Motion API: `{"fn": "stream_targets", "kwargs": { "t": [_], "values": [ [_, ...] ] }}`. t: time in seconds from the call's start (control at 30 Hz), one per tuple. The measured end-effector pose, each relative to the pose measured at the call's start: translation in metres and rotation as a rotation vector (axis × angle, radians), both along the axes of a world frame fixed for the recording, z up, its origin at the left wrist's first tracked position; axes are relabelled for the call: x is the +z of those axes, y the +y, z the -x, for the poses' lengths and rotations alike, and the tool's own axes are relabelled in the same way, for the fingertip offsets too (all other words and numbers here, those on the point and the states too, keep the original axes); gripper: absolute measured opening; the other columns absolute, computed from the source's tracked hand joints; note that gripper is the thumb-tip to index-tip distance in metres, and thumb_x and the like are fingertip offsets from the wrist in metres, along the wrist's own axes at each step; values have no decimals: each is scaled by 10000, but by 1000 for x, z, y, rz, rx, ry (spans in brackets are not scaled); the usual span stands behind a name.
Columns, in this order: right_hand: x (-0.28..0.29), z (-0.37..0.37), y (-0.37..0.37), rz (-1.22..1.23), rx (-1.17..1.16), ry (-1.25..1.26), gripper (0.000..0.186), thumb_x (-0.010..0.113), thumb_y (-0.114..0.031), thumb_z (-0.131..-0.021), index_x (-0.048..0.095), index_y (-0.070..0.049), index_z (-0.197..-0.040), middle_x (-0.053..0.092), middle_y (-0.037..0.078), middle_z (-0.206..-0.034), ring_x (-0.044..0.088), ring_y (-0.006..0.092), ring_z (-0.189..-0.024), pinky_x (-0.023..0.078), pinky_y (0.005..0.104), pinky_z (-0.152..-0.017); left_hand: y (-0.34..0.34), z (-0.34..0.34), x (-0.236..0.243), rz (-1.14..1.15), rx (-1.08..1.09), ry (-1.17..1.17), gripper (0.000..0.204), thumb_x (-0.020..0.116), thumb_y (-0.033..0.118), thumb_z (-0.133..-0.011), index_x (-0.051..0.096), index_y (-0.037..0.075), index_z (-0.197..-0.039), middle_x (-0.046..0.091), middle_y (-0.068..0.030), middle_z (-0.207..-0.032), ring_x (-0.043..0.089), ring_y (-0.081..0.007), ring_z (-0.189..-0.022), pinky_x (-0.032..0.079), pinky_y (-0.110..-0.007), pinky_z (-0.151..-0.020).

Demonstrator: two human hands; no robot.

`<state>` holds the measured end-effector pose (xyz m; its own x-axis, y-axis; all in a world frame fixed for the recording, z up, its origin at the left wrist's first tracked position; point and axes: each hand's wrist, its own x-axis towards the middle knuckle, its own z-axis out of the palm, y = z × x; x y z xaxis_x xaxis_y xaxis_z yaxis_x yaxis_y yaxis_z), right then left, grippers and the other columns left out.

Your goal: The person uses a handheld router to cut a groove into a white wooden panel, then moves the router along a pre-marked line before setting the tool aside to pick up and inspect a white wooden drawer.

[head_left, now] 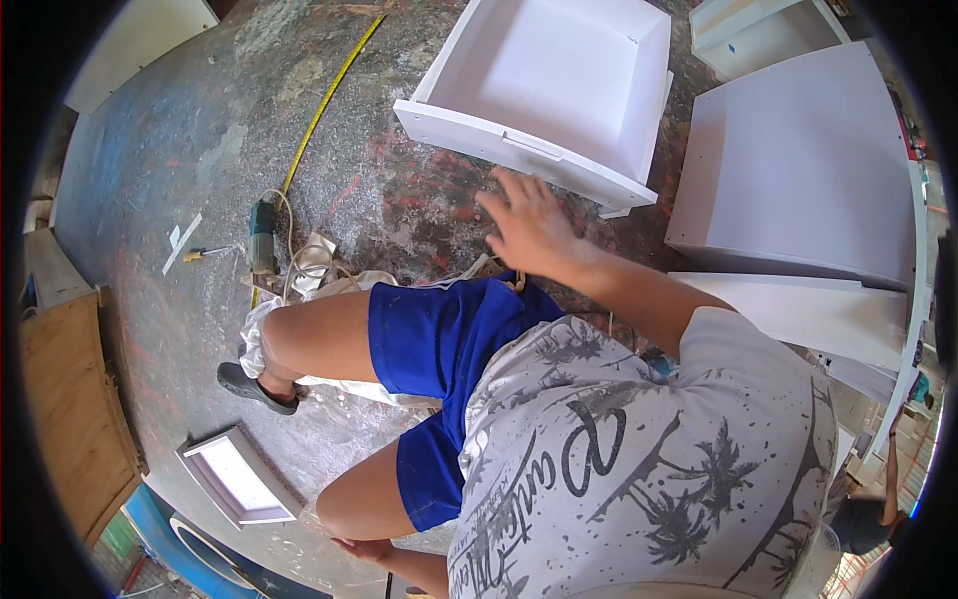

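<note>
A white drawer (534, 150) with a cut-out grip in its front panel lies on the worn floor, its open side up. My right hand (534, 225) is held out just beside the front panel, fingers spread and nothing in them; whether the fingertips touch the panel I cannot tell. My left hand (364, 547) rests low beside my bent knee, partly hidden, its visible fingers loosely stretched out. A corded blue-green power tool (262, 240) stands on the floor past my other leg, close to a pale cloth (314, 262).
A yellow measuring tape (324, 105) runs extended along the floor. Near the power tool lies a screwdriver (200, 255). White cabinet panels (798, 170) stand at the right. A small white tray-like piece (244, 477) and a wooden panel (80, 419) are at lower left. Another person (866, 521) is at far right.
</note>
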<state>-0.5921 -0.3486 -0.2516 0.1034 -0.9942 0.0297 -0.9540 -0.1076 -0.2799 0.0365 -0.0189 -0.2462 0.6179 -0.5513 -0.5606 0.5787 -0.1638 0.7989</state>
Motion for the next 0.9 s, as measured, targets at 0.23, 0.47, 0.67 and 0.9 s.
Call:
{"fn": "stream_targets", "kwargs": {
  "t": [0.23, 0.47, 0.67, 0.9],
  "values": [
    [-31, -19, 10, -232, 62, -92, 649, 772, -288, -870, 536, -64, -1432, 417, 262, -1514, 399, 465, -1423, 333, 582, -1189, 14, 13, 10, 25, 48, -20, 670, 347, 583, -1076, 559, 79, -1463, 542, -134, -1532, 471, -337, -1433, 304, -525, -1218],
    [-4, 6, -26, -62, -72, -140, 581, 787, -259, -855, 559, -11, -1329, 529, 223, -1315, 501, 427, -1283, 439, 519, -1094, 56, -1, -8, 226, -205, 52, 660, 321, 583, -1083, 537, 114, -1494, 499, -135, -1566, 453, -336, -1449, 333, -528, -1206],
    [-3, 39, -33, -29, -215, -18, 560, 795, -256, -845, 575, -15, -1301, 538, 211, -1274, 522, 396, -1245, 459, 496, -1062, 39, 26, -5, 52, 36, -10, 648, 316, 573, -1087, 495, 130, -1525, 482, -129, -1578, 443, -332, -1461, 344, -520, -1209],
    [15, 50, -57, 251, -256, 89, 566, 765, -289, -899, 555, -66, -1375, 548, 209, -1402, 547, 409, -1290, 460, 510, -1076, 53, 22, -15, 140, -6, 26, 644, 345, 576, -1082, 481, 134, -1531, 501, -109, -1557, 474, -327, -1427, 365, -502, -1185]
  ]
}}
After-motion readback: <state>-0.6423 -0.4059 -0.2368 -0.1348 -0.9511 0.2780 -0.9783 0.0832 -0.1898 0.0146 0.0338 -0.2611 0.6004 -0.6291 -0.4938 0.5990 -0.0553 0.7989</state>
